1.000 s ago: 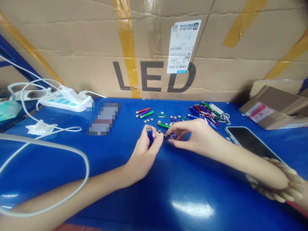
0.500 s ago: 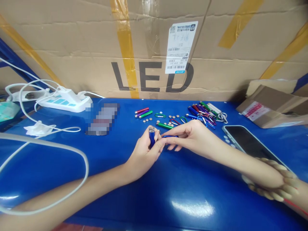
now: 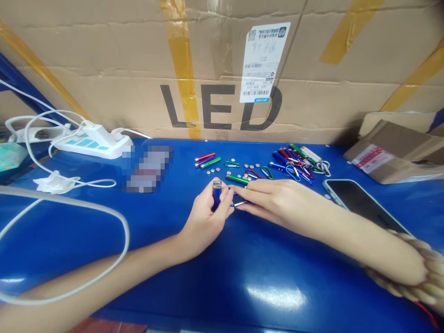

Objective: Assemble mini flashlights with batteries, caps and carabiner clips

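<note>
My left hand (image 3: 207,210) is wrapped round a small blue flashlight (image 3: 217,194), its silver end pointing up. Close beside it, my right hand (image 3: 274,199) pinches a blue carabiner (image 3: 239,202) between thumb and fingers. The carabiner reaches to the fingers of my left hand; whether it is joined to the flashlight is hidden. Just behind the hands lies a green flashlight (image 3: 237,179). Near it are a red carabiner (image 3: 253,174), a green carabiner (image 3: 267,172) and several button cells (image 3: 251,166).
Red, purple and green tubes (image 3: 208,160) lie behind my left hand. A pile of flashlights with carabiners (image 3: 301,162) is at the back right, by an open carton (image 3: 391,152). A phone (image 3: 364,203) lies under my right forearm. A power strip (image 3: 93,144) and white cables stand left.
My right hand has turned palm down and shifted slightly right, and the carabiner between the hands now shows a different angle. My left hand keeps its hold on the flashlight.
</note>
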The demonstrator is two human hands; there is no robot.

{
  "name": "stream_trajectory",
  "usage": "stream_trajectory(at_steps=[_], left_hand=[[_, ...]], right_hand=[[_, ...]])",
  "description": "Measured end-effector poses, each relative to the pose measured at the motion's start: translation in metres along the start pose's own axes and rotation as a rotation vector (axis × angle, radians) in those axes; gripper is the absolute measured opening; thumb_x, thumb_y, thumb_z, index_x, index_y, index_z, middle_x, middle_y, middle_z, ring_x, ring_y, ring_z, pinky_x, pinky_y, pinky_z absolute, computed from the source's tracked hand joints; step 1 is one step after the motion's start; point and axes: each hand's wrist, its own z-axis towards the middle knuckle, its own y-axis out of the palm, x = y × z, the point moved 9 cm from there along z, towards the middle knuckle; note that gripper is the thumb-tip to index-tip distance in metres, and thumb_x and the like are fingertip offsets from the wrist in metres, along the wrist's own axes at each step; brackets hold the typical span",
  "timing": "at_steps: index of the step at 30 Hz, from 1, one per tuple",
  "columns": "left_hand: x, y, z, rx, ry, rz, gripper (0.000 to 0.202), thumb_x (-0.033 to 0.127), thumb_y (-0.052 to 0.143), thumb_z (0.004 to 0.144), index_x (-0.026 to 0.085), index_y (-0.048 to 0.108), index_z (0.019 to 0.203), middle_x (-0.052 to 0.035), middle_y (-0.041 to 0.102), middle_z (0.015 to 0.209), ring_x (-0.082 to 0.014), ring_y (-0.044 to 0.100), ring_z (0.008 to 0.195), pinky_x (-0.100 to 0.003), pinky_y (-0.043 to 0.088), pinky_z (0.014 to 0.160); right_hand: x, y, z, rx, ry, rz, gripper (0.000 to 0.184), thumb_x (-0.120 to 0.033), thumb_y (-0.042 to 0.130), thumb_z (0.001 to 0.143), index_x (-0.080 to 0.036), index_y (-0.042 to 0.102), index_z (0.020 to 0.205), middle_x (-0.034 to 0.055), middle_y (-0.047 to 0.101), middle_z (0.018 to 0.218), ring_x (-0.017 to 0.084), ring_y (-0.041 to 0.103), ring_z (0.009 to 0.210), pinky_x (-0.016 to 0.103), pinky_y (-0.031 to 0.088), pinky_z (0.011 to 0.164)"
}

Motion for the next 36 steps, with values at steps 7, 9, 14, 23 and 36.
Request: stream_trajectory(at_steps=[7,9,14,23,36], left_hand=[[-0.001,0.000,-0.001,-0.030,0.003,0.139,0.030,0.034,0.053,0.084,0.018,0.033,0.068,0.0073,0.035,0.064,-0.0019,0.032,0.051,-0.012,0.037,0.049],[-0.002,0.002,0.000,-0.057,-0.007,0.137,0.030,0.034,0.051,0.085,0.018,0.033,0.068,0.0074,0.035,0.063,-0.0020,0.031,0.051,-0.012,0.037,0.048],[-0.002,0.002,0.001,-0.064,0.002,0.131,0.030,0.032,0.049,0.087,0.018,0.030,0.068,0.0077,0.032,0.063,-0.0018,0.029,0.050,-0.012,0.036,0.048],[-0.002,0.003,0.001,-0.079,0.029,0.092,0.030,0.032,0.048,0.088,0.019,0.029,0.069,0.0072,0.032,0.065,-0.0020,0.024,0.048,-0.015,0.028,0.045],[0.010,0.004,-0.011,-0.114,0.131,0.530,0.025,0.035,0.020,0.095,0.022,0.036,0.081,0.0046,0.042,0.063,-0.0107,0.038,0.055,-0.024,0.030,0.056]], right_hand=[[-0.004,0.010,-0.003,-0.042,-0.088,-0.162,0.020,-0.024,0.048,0.091,-0.014,0.065,0.092,0.0079,0.067,0.080,0.017,0.065,0.072,0.028,0.051,0.068],[0.000,0.012,-0.003,-0.056,-0.053,-0.056,0.018,-0.024,0.050,0.091,-0.015,0.065,0.092,0.0073,0.067,0.081,0.016,0.065,0.072,0.026,0.051,0.068],[0.006,0.014,-0.001,-0.018,0.012,-0.001,0.022,-0.026,0.047,0.092,-0.014,0.065,0.091,0.0074,0.065,0.078,0.016,0.061,0.069,0.026,0.048,0.064],[0.006,0.004,0.001,0.120,0.005,0.244,0.029,-0.023,0.048,0.090,-0.013,0.061,0.066,0.0003,0.053,0.059,0.008,0.045,0.051,0.021,0.036,0.052],[0.015,-0.039,-0.006,0.388,0.087,-0.059,0.036,-0.031,0.046,0.093,-0.018,0.066,0.066,0.0014,0.061,0.057,0.011,0.054,0.053,0.022,0.041,0.054]])
